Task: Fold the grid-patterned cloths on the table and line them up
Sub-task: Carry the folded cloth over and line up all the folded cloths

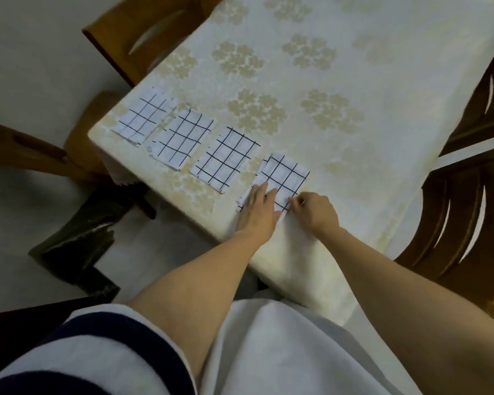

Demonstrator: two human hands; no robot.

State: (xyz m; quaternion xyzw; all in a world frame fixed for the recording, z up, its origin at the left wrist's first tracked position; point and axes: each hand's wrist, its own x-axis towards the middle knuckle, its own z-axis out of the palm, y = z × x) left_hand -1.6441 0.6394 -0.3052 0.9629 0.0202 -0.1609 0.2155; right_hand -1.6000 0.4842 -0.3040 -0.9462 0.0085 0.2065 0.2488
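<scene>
Lowest in view, white garment point(268, 352) with dark-striped sleeve point(103, 334), 2 bare forearms reaching to near table point(354, 181) edge. Left hand point(258, 208) flat, fingers straight, pressing down near-left part of 4th grid cloth point(285, 173), likely to pin it. Right hand point(314, 208) touching cloth's near-right edge, fingers curled, pinching it, seemingly to square or finish a fold. Beyond, to the left, 3 folded grid cloths point(183, 138) in a slanting row, close beside one another; 4th cloth continuing that line.
</scene>
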